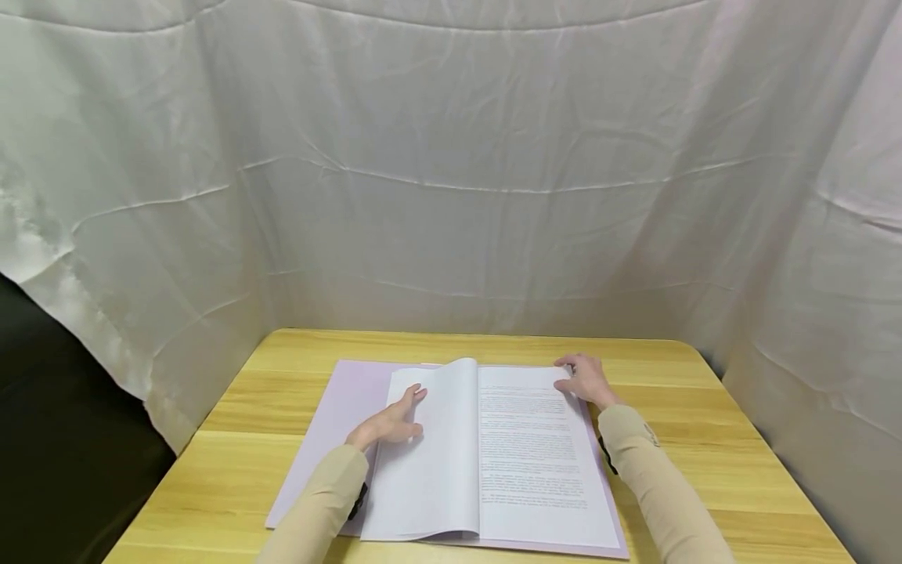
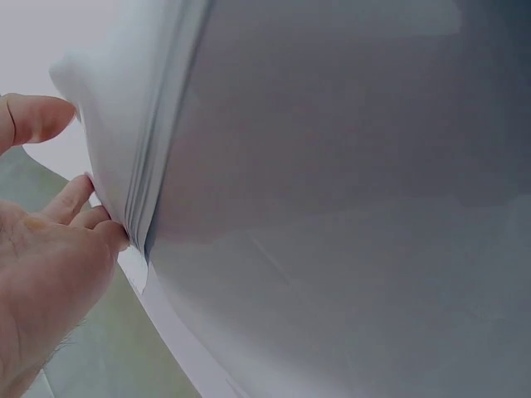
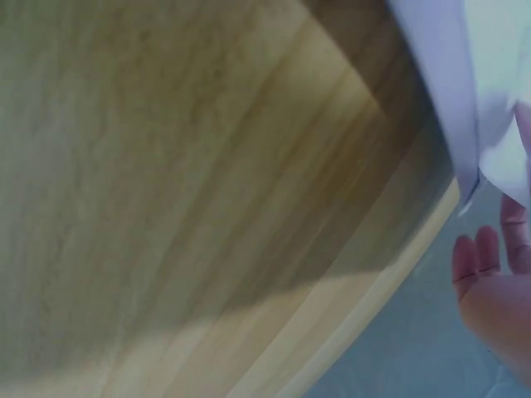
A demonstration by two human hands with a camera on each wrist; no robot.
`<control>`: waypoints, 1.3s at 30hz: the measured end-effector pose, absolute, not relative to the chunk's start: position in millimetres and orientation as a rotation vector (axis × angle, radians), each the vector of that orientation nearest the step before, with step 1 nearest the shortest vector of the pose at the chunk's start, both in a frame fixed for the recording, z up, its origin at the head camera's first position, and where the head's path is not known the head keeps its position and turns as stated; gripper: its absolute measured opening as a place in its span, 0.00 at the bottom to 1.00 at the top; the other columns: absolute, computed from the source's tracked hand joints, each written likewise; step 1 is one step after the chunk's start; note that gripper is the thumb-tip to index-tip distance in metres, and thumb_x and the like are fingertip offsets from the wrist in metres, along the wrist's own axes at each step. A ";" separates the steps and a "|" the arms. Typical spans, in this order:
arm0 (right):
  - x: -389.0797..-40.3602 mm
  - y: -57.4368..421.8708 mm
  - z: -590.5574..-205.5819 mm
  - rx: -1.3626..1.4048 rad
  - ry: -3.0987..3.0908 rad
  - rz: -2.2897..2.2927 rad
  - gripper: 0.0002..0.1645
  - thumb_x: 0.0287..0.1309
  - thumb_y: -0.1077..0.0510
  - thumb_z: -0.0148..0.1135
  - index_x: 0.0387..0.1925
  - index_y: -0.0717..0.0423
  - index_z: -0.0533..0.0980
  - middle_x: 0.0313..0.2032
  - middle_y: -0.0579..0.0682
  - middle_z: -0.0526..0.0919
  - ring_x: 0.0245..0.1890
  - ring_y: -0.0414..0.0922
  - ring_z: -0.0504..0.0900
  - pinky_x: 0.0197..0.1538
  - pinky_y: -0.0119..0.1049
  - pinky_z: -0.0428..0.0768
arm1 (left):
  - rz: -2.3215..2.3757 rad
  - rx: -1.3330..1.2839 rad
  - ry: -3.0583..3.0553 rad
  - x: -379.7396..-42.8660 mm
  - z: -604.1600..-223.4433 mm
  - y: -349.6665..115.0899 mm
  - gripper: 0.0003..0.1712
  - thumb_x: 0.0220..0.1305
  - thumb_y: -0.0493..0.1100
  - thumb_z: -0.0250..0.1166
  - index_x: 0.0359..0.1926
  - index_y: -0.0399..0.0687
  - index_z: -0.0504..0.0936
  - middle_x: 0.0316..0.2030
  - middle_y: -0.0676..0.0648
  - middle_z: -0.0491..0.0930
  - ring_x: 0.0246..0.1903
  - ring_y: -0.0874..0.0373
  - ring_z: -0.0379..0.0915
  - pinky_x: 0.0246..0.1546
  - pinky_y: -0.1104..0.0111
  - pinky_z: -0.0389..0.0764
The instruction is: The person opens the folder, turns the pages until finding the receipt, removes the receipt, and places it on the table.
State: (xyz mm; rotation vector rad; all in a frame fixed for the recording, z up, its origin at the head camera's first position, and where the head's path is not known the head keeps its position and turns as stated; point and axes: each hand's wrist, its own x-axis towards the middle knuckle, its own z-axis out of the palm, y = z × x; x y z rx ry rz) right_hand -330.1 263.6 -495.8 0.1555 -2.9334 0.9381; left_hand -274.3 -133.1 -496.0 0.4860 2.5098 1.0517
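A stapled-looking stack of white sheets lies spread on a lilac folder (image 1: 345,403). The right-hand printed page (image 1: 532,454) shows small lines of text, while the turned pages (image 1: 437,478) on the left show a blank side and bulge near the middle fold. My left hand (image 1: 387,423) rests on those turned pages with fingers spread; its fingertips touch the edge of the paper (image 2: 332,166) in the left wrist view. At the printed page's top right corner, my right hand (image 1: 586,381) pinches the sheet. In the right wrist view, thumb and finger meet the sheet's corner (image 3: 502,162).
The wooden table (image 1: 239,439) runs beneath the folder, with its far edge just beyond. A pale grey curtain (image 1: 479,188) hangs around the back and sides. Something black (image 1: 63,439) stands at the left.
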 end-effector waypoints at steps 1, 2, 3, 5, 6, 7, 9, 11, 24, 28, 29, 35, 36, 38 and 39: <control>-330.4 263.8 -496.1 0.132 -2.921 0.969 0.24 0.53 0.63 0.71 0.52 0.68 0.80 0.51 0.69 0.80 0.51 0.62 0.74 0.56 0.54 0.74 | 1.050 0.482 2.508 -274.4 -496.0 -132.9 0.51 0.63 0.37 0.61 0.79 0.34 0.41 0.79 0.38 0.51 0.77 0.34 0.49 0.78 0.41 0.49; -330.8 264.2 -496.1 0.119 -2.906 0.990 0.22 0.54 0.64 0.69 0.52 0.68 0.80 0.49 0.68 0.81 0.48 0.60 0.75 0.52 0.51 0.75 | 1.052 0.478 2.507 -274.4 -495.8 -132.8 0.51 0.63 0.37 0.61 0.79 0.34 0.41 0.79 0.38 0.51 0.77 0.34 0.49 0.78 0.41 0.49; -331.3 264.5 -496.1 0.096 -2.890 1.018 0.21 0.55 0.65 0.68 0.51 0.68 0.80 0.47 0.67 0.82 0.45 0.58 0.75 0.49 0.47 0.76 | 1.054 0.475 2.508 -274.7 -496.0 -132.7 0.51 0.63 0.37 0.61 0.79 0.34 0.41 0.79 0.38 0.52 0.77 0.34 0.49 0.78 0.41 0.49; -331.6 265.4 -495.6 0.056 -2.868 1.041 0.18 0.57 0.65 0.67 0.49 0.68 0.80 0.42 0.64 0.81 0.41 0.54 0.75 0.42 0.40 0.74 | 1.059 0.468 2.503 -274.7 -496.0 -132.6 0.51 0.63 0.36 0.61 0.79 0.34 0.41 0.79 0.38 0.51 0.77 0.34 0.48 0.78 0.41 0.49; -331.5 265.9 -495.2 0.043 -2.857 1.041 0.17 0.57 0.64 0.67 0.48 0.68 0.81 0.40 0.62 0.81 0.39 0.53 0.75 0.40 0.38 0.73 | 1.060 0.464 2.501 -274.7 -496.2 -132.5 0.51 0.64 0.36 0.61 0.79 0.35 0.41 0.79 0.38 0.51 0.77 0.34 0.48 0.78 0.41 0.49; -331.1 266.4 -494.5 0.042 -2.849 1.033 0.16 0.57 0.64 0.67 0.47 0.69 0.81 0.38 0.61 0.81 0.38 0.52 0.74 0.39 0.37 0.71 | 1.065 0.465 2.501 -274.7 -496.5 -132.4 0.51 0.64 0.36 0.62 0.79 0.34 0.41 0.79 0.38 0.51 0.77 0.34 0.48 0.78 0.41 0.48; -330.7 267.0 -493.6 0.022 -2.832 1.025 0.14 0.57 0.63 0.68 0.43 0.68 0.81 0.35 0.58 0.80 0.36 0.50 0.73 0.37 0.34 0.69 | 1.069 0.467 2.503 -274.4 -496.7 -132.2 0.51 0.63 0.36 0.62 0.78 0.34 0.41 0.79 0.38 0.52 0.77 0.34 0.47 0.78 0.40 0.49; -329.8 267.8 -492.3 0.030 -2.829 1.018 0.10 0.58 0.62 0.67 0.36 0.69 0.79 0.30 0.56 0.77 0.33 0.49 0.72 0.35 0.33 0.67 | 1.073 0.470 2.502 -274.1 -496.8 -132.0 0.51 0.63 0.36 0.62 0.78 0.34 0.41 0.79 0.38 0.52 0.77 0.34 0.47 0.78 0.41 0.49; -325.4 272.6 -493.9 0.040 -2.796 1.109 0.18 0.66 0.56 0.62 0.24 0.59 0.68 0.20 0.46 0.65 0.22 0.41 0.65 0.25 0.30 0.62 | 1.077 0.475 2.495 -272.9 -494.6 -132.1 0.51 0.64 0.35 0.62 0.78 0.32 0.40 0.79 0.37 0.51 0.78 0.34 0.46 0.78 0.41 0.47; -323.8 272.5 -493.5 0.022 -2.772 1.199 0.15 0.67 0.58 0.60 0.25 0.60 0.70 0.19 0.45 0.66 0.21 0.40 0.64 0.23 0.28 0.62 | 1.073 0.468 2.495 -273.3 -494.8 -131.9 0.51 0.64 0.35 0.61 0.78 0.33 0.40 0.79 0.37 0.51 0.78 0.34 0.46 0.78 0.41 0.47; -323.1 272.0 -492.7 0.008 -2.770 1.221 0.14 0.67 0.59 0.60 0.27 0.61 0.71 0.20 0.45 0.67 0.21 0.40 0.65 0.23 0.28 0.63 | 1.073 0.467 2.493 -273.3 -494.8 -131.8 0.51 0.64 0.35 0.61 0.78 0.33 0.40 0.79 0.37 0.51 0.78 0.35 0.46 0.78 0.41 0.47; -314.2 266.3 -484.7 -0.135 -2.756 1.343 0.13 0.67 0.60 0.59 0.43 0.70 0.76 0.39 0.64 0.83 0.35 0.47 0.78 0.33 0.30 0.75 | 1.090 0.468 2.479 -274.9 -497.1 -132.6 0.51 0.64 0.35 0.61 0.79 0.33 0.39 0.79 0.38 0.50 0.78 0.35 0.45 0.78 0.40 0.46; -312.9 266.0 -483.7 -0.148 -2.756 1.349 0.15 0.67 0.59 0.59 0.45 0.71 0.76 0.43 0.67 0.83 0.38 0.51 0.80 0.35 0.31 0.77 | 1.090 0.468 2.478 -275.4 -497.8 -132.8 0.51 0.64 0.35 0.61 0.79 0.33 0.38 0.79 0.38 0.50 0.78 0.35 0.45 0.78 0.40 0.46; -311.7 266.1 -482.9 -0.176 -2.764 1.357 0.18 0.68 0.57 0.59 0.48 0.72 0.76 0.49 0.71 0.82 0.44 0.56 0.82 0.40 0.34 0.80 | 1.095 0.471 2.480 -276.2 -499.0 -133.2 0.52 0.64 0.35 0.60 0.79 0.33 0.38 0.79 0.39 0.51 0.78 0.35 0.44 0.78 0.41 0.45; -311.2 266.0 -482.9 -0.185 -2.771 1.350 0.20 0.69 0.56 0.59 0.49 0.72 0.76 0.52 0.72 0.81 0.47 0.57 0.83 0.43 0.36 0.81 | 1.096 0.469 2.479 -276.5 -499.5 -133.3 0.52 0.63 0.35 0.60 0.79 0.33 0.38 0.79 0.39 0.50 0.78 0.35 0.44 0.79 0.41 0.45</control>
